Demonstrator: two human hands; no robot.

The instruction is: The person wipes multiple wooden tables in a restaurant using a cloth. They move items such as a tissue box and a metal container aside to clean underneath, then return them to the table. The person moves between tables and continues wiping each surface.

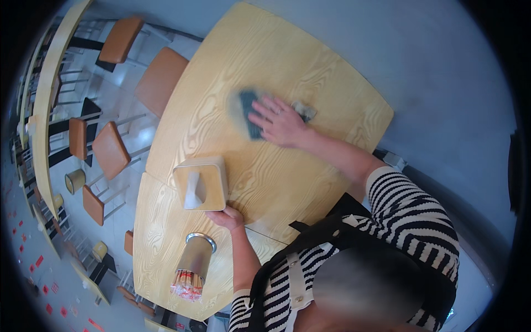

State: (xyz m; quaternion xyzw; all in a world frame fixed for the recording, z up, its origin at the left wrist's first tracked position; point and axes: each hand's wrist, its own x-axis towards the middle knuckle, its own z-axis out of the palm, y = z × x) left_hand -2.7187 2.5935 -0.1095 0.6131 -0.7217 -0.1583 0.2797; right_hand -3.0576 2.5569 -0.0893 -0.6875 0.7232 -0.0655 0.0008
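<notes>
My right hand (284,122) presses a dark green cloth (250,112) flat against the wood-grain tabletop (265,54), with its fingers spread over the cloth. Motion blurs the cloth's far edge. A crumpled greyish piece (304,111), perhaps part of the same cloth, shows beside the wrist. My left hand (227,218) grips the near lower edge of a square tissue box (215,182) with a wood-coloured face; its fingertips are hidden behind the box. A white tissue (193,191) sticks out of the slot. Whether the box touches the table cannot be told.
A metal cylinder (196,257) of wrapped chopsticks (187,284) stands left of my left forearm. Brown-seated chairs (161,81) line the table's left side, with more tables (45,112) beyond. A plain grey-blue wall (431,83) borders the right side.
</notes>
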